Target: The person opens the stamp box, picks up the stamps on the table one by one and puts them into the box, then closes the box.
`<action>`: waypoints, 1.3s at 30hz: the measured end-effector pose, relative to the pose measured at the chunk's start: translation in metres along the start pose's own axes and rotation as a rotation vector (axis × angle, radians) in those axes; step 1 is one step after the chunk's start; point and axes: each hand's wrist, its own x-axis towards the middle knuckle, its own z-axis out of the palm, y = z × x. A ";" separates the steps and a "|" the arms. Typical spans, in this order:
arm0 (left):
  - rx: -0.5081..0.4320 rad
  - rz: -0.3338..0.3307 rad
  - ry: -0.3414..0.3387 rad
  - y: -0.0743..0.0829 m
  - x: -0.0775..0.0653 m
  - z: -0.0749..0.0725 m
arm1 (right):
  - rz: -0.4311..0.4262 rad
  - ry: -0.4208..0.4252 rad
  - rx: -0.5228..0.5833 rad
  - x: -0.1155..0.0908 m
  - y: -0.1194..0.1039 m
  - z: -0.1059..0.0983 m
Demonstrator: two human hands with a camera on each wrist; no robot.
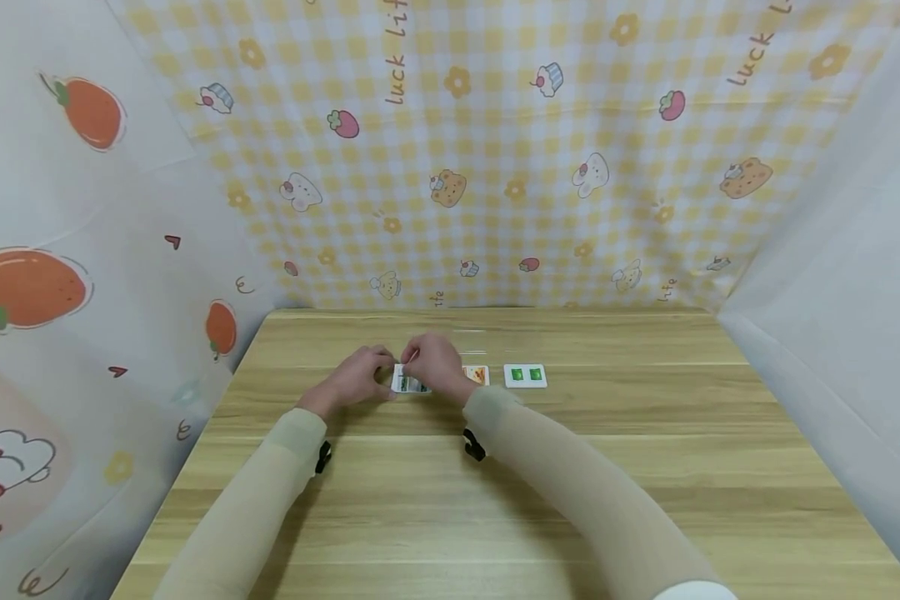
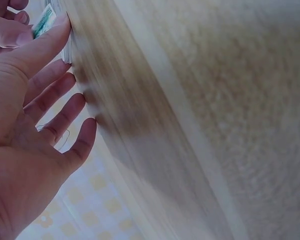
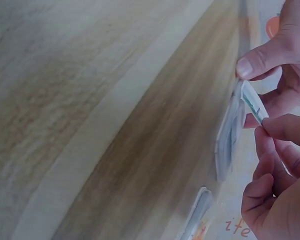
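Observation:
A flat white picture board point(image 1: 411, 382) lies on the wooden table, with dark green print on its face. My left hand point(image 1: 357, 377) holds it at its left end, thumb on the near edge and index finger on the far edge; the other fingers spread out, tips against the table in the left wrist view. Between thumb and index finger, my right hand point(image 3: 285, 165) pinches a small card with green print point(image 3: 254, 104), tilted up off the board, one end still close to it. The right hand covers the board's right part in the head view.
To the right lie a white board with an orange picture point(image 1: 477, 374), partly behind the right hand, and a white board with two green squares point(image 1: 525, 376). The table point(image 1: 450, 517) ends at a yellow checked curtain point(image 1: 495, 233) behind, with white cloth at both sides.

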 end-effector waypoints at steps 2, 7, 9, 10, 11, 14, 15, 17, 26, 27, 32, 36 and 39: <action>-0.002 0.001 0.002 -0.001 0.000 0.000 | 0.009 0.004 -0.020 0.001 0.000 0.002; -0.003 -0.001 0.004 -0.002 0.002 0.001 | -0.022 0.022 -0.088 0.003 0.002 0.005; 0.002 0.002 0.006 -0.002 0.002 0.001 | -0.039 0.026 -0.125 0.004 0.003 0.006; 0.003 0.002 0.005 -0.001 0.002 0.001 | -0.047 0.031 -0.148 0.004 0.004 0.007; 0.005 0.004 0.006 -0.001 0.002 0.001 | -0.053 0.034 -0.167 0.005 0.004 0.008; 0.003 0.010 0.010 0.001 0.002 0.001 | -0.064 0.042 -0.211 0.006 0.004 0.010; 0.004 0.015 0.012 0.000 0.002 0.001 | -0.070 0.046 -0.226 0.006 0.005 0.011; 0.004 0.014 0.014 0.000 0.002 0.002 | -0.079 0.050 -0.247 0.007 0.006 0.012; 0.032 0.012 0.010 -0.002 0.003 0.003 | -0.100 0.049 -0.326 0.007 0.005 0.011; 0.036 0.012 0.008 -0.001 0.003 0.003 | -0.101 0.050 -0.331 0.007 0.005 0.009; 0.030 -0.001 -0.005 0.001 0.003 0.002 | -0.099 0.049 -0.338 0.006 0.005 -0.006; 0.017 -0.006 -0.009 0.002 0.002 0.000 | -0.100 0.007 -0.353 0.006 0.008 -0.018; 0.007 -0.001 -0.006 0.004 0.001 -0.002 | -0.109 -0.025 -0.374 0.008 0.013 -0.027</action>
